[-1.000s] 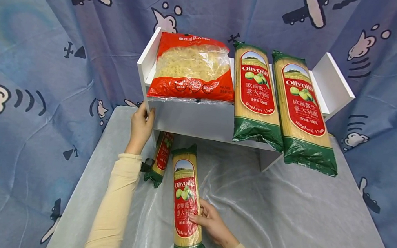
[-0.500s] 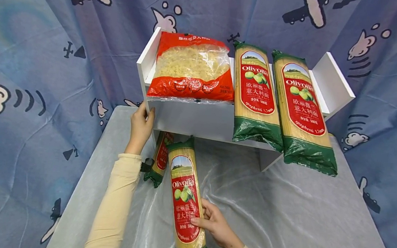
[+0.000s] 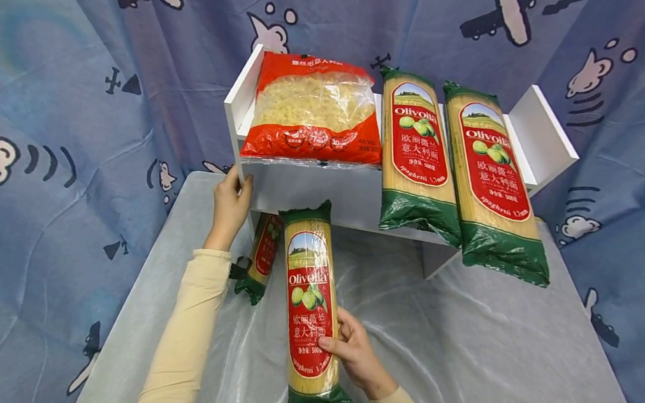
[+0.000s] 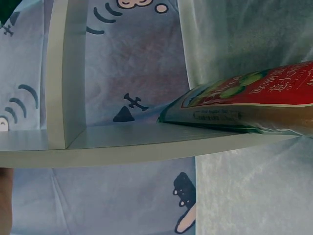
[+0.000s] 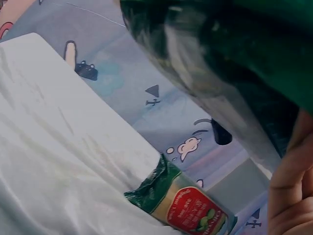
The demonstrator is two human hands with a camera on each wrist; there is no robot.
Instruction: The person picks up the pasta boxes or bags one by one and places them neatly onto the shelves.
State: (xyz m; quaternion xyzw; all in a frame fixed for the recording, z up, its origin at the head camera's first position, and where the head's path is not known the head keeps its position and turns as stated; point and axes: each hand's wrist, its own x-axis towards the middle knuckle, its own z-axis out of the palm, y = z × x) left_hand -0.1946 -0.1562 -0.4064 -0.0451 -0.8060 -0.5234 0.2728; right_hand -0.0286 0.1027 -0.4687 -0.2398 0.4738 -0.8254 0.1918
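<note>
My right hand (image 3: 339,340) grips a long Olivoila spaghetti pack (image 3: 310,303) by its lower half, fingers curled round its side. The pack is raised off the white-covered table (image 3: 486,369), its green top end in front of the white shelf (image 3: 323,192). In the right wrist view the pack's green end (image 5: 234,58) fills the top, with my fingers (image 5: 293,196) beside it. My left hand (image 3: 236,187) grips the front edge of the shelf's left side panel. A second spaghetti pack (image 3: 262,257) lies under the shelf, also visible as the spaghetti pack (image 4: 254,100) and the pack (image 5: 190,208).
On the shelf's top lie a red macaroni bag (image 3: 313,111) and two more spaghetti packs (image 3: 415,158) (image 3: 491,178) that overhang its front edge. Blue cartoon-print cloth (image 3: 77,109) hangs behind and at both sides. The shelf's side panel (image 4: 63,73) shows in the left wrist view.
My right hand has carried the spaghetti pack up and away from me, so its top end now overlaps the shelf's front. The left hand has stayed on the shelf's side panel.
</note>
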